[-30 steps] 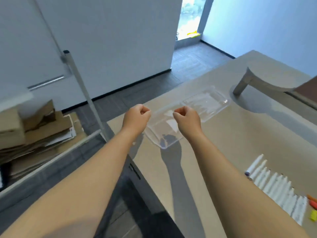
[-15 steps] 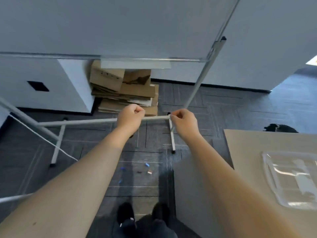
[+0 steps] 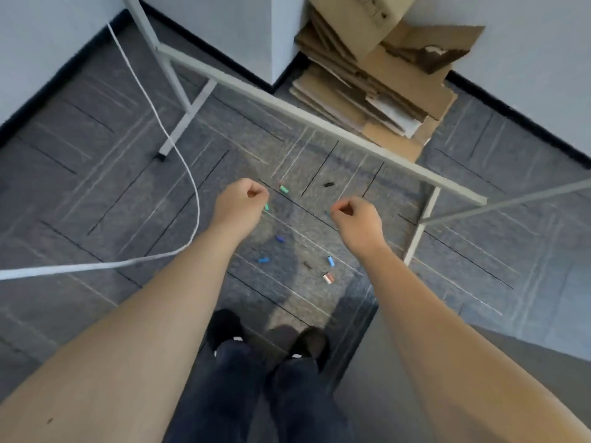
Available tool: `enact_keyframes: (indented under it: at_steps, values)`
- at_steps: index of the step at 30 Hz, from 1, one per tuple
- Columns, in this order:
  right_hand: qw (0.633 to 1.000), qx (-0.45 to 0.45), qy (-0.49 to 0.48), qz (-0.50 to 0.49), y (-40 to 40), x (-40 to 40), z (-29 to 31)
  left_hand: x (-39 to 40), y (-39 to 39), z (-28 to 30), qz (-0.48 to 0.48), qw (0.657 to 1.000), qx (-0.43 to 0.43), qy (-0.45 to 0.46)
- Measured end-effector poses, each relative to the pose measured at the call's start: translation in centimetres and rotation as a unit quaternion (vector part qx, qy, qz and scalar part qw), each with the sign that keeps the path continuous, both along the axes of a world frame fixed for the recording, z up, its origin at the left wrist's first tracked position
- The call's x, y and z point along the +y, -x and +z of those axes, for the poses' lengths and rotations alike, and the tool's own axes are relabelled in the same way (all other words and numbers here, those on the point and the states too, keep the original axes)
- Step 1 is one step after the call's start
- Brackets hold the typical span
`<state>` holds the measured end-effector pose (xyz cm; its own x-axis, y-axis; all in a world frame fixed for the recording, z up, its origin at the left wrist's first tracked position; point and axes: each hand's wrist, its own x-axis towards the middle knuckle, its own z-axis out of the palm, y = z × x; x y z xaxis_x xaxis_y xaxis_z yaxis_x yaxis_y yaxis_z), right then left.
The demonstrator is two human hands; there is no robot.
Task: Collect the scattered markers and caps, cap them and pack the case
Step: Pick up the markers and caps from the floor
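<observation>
Grey carpet floor (image 3: pixel 96 193) underfoot, seen from straight above. Left hand (image 3: pixel 240 203) and right hand (image 3: pixel 357 219) curled into fists, gripping nothing, held out over the floor. Scattered marker caps between and below them: green cap (image 3: pixel 283 189) at 12 o'clock, black cap (image 3: pixel 328 184) at 1, blue caps (image 3: pixel 263 260) near centre, pink cap (image 3: pixel 328 278) at 5. Flattened cardboard (image 3: pixel 377 78) stacked at 1 o'clock; white cable (image 3: pixel 153 110) trailing at 10.

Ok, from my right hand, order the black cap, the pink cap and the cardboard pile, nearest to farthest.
From the right hand:
1. Black cap, on the carpet just beyond it.
2. Pink cap, back toward the shoes.
3. Cardboard pile, by the far wall.
</observation>
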<state>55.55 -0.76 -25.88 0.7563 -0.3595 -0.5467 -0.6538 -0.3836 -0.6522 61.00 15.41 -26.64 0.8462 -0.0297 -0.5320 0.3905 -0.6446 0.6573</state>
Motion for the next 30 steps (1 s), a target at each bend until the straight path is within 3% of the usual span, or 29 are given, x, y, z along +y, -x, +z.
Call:
enact_keyframes:
  at_steps: [8, 17, 23, 27, 30]
  values:
    - [0.997, 0.040, 0.011, 0.067, -3.0, 3.2, -19.4, 3.7, -0.4, -19.5, 0.013, 0.998, 0.042, -0.045]
    - [0.985, 0.073, 0.037, 0.150, -5.4, 4.2, -39.9, 3.3, 0.4, -40.2, 0.020, 0.996, 0.080, -0.025]
    - [0.974, 0.095, 0.074, 0.190, -5.0, 4.8, -47.6, 3.6, 2.6, -47.5, -0.018, 0.996, 0.088, -0.019]
    - [0.958, 0.080, 0.159, 0.226, -4.7, 5.2, -49.3, 3.9, 3.6, -49.1, -0.176, 0.977, 0.038, -0.115]
    - [0.957, 0.066, 0.154, 0.235, -4.6, 5.0, -49.2, 3.7, 4.2, -49.2, -0.268, 0.946, 0.020, -0.183]
